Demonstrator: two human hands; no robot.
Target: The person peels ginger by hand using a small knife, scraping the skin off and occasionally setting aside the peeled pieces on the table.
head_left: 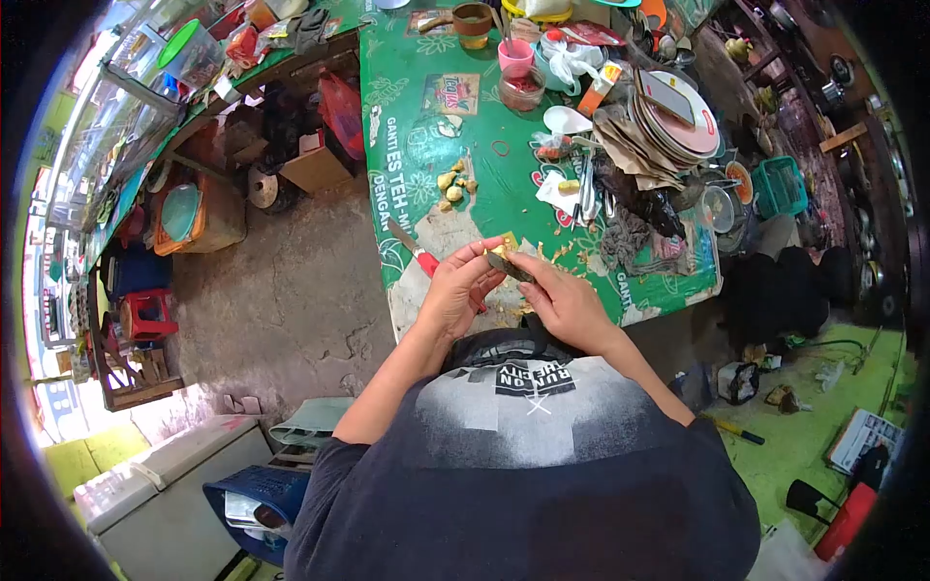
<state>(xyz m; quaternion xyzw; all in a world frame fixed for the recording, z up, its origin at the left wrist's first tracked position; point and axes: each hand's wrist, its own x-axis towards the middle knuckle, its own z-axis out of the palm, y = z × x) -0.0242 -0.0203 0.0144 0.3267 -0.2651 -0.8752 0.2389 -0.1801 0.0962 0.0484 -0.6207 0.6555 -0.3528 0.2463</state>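
Near the table's front edge, my left hand (453, 289) pinches a small piece of ginger (501, 249) with pale yellow flesh. My right hand (560, 298) grips a dark, flat blade-like tool (508, 267) laid against the ginger; its exact kind I cannot tell. To the left of my left hand lies a knife (422, 256) with a red handle, its blade pointing away from me. Further up the table sits a small heap of ginger pieces (453, 186), some peeled yellow. Thin yellowish peelings (557, 254) are scattered around and beyond my hands.
The green printed table cover (407, 145) carries a stack of plates (678, 116) with a phone (668, 100) on top, brown paper sheets (630, 150), a pink cup (515, 56), a plastic jar (521, 89) and a grey rag (628, 240). A red stool (148, 315) stands at far left.
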